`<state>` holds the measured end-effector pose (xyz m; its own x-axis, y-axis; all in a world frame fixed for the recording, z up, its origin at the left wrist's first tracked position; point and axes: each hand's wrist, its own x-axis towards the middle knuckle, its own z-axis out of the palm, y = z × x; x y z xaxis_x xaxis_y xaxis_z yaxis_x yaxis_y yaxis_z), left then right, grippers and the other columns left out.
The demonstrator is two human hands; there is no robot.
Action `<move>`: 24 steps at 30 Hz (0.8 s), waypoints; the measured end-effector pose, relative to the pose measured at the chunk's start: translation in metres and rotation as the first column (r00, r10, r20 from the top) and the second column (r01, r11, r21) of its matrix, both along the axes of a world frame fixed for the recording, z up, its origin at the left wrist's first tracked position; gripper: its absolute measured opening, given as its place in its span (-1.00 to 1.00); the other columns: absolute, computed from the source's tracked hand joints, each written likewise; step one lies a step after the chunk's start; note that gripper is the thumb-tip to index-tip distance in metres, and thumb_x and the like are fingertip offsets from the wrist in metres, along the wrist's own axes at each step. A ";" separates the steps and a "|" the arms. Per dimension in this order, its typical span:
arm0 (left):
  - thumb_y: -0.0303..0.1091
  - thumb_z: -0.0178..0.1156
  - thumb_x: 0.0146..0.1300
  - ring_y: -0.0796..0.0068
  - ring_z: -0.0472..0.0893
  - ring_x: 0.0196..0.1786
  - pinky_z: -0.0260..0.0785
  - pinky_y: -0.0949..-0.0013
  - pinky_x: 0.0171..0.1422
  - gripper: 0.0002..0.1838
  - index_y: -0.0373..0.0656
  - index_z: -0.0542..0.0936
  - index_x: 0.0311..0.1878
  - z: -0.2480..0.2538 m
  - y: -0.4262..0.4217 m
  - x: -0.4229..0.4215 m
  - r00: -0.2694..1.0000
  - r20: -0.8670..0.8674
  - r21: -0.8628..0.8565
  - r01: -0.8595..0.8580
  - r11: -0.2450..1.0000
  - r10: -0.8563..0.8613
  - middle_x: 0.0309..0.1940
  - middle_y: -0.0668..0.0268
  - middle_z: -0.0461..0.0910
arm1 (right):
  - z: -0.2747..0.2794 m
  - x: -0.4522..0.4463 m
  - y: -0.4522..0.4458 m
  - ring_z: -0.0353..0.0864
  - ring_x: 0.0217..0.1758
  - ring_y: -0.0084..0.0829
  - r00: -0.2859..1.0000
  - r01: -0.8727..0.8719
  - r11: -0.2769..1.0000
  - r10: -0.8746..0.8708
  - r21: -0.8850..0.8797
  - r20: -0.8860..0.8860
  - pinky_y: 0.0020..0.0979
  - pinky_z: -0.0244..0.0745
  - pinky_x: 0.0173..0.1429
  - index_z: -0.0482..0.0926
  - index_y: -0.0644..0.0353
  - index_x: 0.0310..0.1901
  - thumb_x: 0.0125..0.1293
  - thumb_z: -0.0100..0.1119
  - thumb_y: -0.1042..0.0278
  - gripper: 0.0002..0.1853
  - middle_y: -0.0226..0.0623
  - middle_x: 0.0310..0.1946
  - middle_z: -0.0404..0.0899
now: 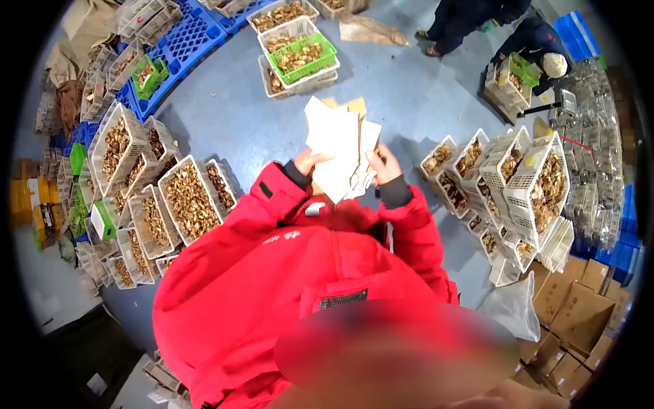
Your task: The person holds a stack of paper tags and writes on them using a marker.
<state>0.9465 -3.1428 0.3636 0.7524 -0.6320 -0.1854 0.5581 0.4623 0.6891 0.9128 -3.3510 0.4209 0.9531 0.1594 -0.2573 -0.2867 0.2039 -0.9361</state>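
A loose bundle of white and tan papers (338,146) is held up between my two hands, in front of the red jacket. My left hand (311,162) grips its left edge, the thumb lying over the front sheet. On the other side my right hand (385,163) has its fingers closed on the right edge. The sheets are uneven, with tan pieces showing behind the white ones. What is written on them, if anything, cannot be made out.
White crates of brown, lumpy goods (191,199) stand stacked at left and right (545,191). A green crate (303,58) tops a stack ahead. Blue pallets (184,41) lie upper left. Two people are upper right, one bending by a crate (509,83). Cardboard boxes (579,315) lie lower right.
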 end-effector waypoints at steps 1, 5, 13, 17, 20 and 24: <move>-0.33 0.13 0.14 0.36 0.54 -0.01 0.37 0.32 0.14 -0.48 -0.27 0.36 0.18 0.019 -0.013 0.017 0.998 -0.062 0.016 0.000 1.000 0.000 -0.01 0.19 0.53 | 0.019 0.018 -0.008 0.45 -0.09 -0.58 0.999 -0.004 1.000 0.003 0.031 0.037 -0.50 0.39 -0.03 0.34 0.33 0.11 0.33 0.03 0.29 -0.61 -0.32 -0.12 0.50; -0.38 0.12 0.16 0.34 0.55 -0.01 0.39 0.32 0.11 -0.52 -0.31 0.37 0.16 -0.006 -0.049 0.103 0.997 0.064 0.088 0.034 0.996 -0.040 -0.01 0.19 0.54 | -0.007 0.084 -0.052 0.51 -0.20 -0.58 0.996 0.087 0.985 -0.090 0.148 0.007 -0.51 0.44 -0.15 0.35 0.33 0.08 0.34 0.01 0.27 -0.63 -0.32 -0.16 0.50; -0.19 0.10 0.19 0.27 0.51 0.05 0.35 0.27 0.16 -0.44 -0.29 0.30 0.21 0.008 -0.111 0.228 0.997 -0.064 0.215 0.064 0.975 -0.052 0.03 0.15 0.49 | -0.033 0.218 -0.109 0.43 -0.15 -0.60 0.999 0.043 0.994 -0.042 0.105 -0.011 -0.51 0.38 -0.10 0.31 0.27 0.17 0.31 0.05 0.04 -0.46 -0.37 -0.14 0.48; -0.30 0.14 0.18 0.35 0.52 0.01 0.37 0.34 0.11 -0.50 -0.27 0.35 0.17 0.025 -0.144 0.291 0.998 0.039 0.289 -0.051 0.956 0.042 0.01 0.20 0.50 | -0.033 0.290 -0.144 0.40 -0.24 -0.58 1.000 -0.011 1.000 0.011 0.002 0.005 -0.50 0.37 -0.12 0.32 0.27 0.13 0.28 0.08 0.05 -0.47 -0.41 -0.21 0.48; -0.35 0.14 0.20 0.43 0.56 -0.10 0.39 0.41 0.01 -0.58 -0.31 0.41 0.10 0.040 -0.158 0.346 0.998 -0.056 0.261 0.047 0.964 -0.033 -0.11 0.23 0.55 | -0.033 0.343 -0.163 0.42 -0.26 -0.57 0.998 -0.057 0.998 0.057 -0.036 0.001 -0.47 0.38 -0.17 0.39 0.35 0.01 0.28 0.09 0.05 -0.51 -0.35 -0.29 0.50; -0.29 0.21 0.16 0.47 0.55 -0.10 0.38 0.44 -0.01 -0.59 -0.33 0.47 0.02 0.030 -0.174 0.392 0.997 -0.009 0.365 -0.063 0.929 0.071 -0.16 0.25 0.58 | -0.044 0.400 -0.186 0.46 -0.22 -0.57 0.991 -0.111 0.993 0.108 -0.028 -0.079 -0.50 0.39 -0.15 0.38 0.36 0.02 0.31 0.05 0.00 -0.48 -0.35 -0.26 0.50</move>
<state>1.3387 -3.3167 0.3932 0.7838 -0.4663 -0.4101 0.5512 0.2183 0.8053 1.3131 -3.5374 0.3773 0.9073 0.2523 -0.3365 -0.3778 0.1373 -0.9156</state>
